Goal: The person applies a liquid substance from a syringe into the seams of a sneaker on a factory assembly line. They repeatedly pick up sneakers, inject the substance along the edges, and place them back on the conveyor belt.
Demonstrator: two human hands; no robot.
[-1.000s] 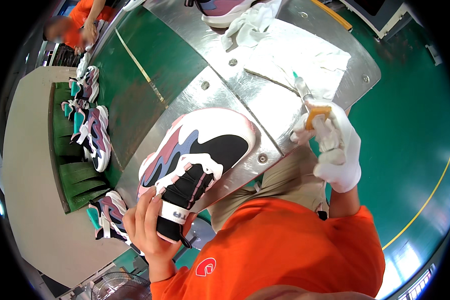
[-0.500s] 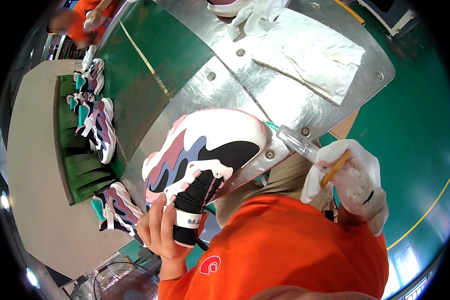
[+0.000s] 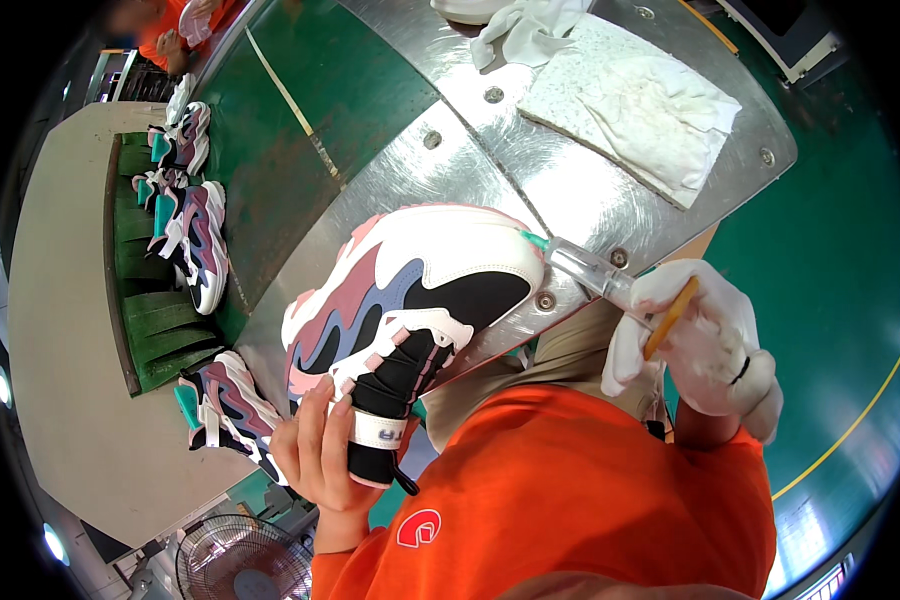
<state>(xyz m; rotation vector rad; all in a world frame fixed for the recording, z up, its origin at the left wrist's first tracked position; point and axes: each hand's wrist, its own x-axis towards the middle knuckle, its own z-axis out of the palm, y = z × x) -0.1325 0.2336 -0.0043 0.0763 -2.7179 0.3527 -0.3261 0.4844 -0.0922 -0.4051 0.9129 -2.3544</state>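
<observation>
A chunky sneaker (image 3: 395, 305) in white, pink, mauve, blue and black lies tilted on its side over the near edge of the metal table. My bare left hand (image 3: 320, 455) is wrapped round its collar and tongue end. In my white-gloved right hand (image 3: 705, 345) is a clear syringe (image 3: 595, 272) with a green tip. That tip meets the toe of the sneaker, near the line between upper and sole. An orange stick-like piece (image 3: 672, 318) also sits between the gloved fingers; whether it belongs to the syringe I cannot tell.
Beyond the shoe, a white cloth (image 3: 660, 115) covers a flat pad on the metal table (image 3: 390, 165). Another crumpled white cloth (image 3: 530, 30) lies beside it. At left, several sneakers (image 3: 205, 245) stand along a conveyor with green flaps (image 3: 150, 325). A fan (image 3: 240, 565) is at lower left; a co-worker in orange (image 3: 175, 35) is at upper left.
The syringe tip has shifted slightly onto the toe of the sneaker, from just beside its edge. The view has turned a little; both hands keep their hold.
</observation>
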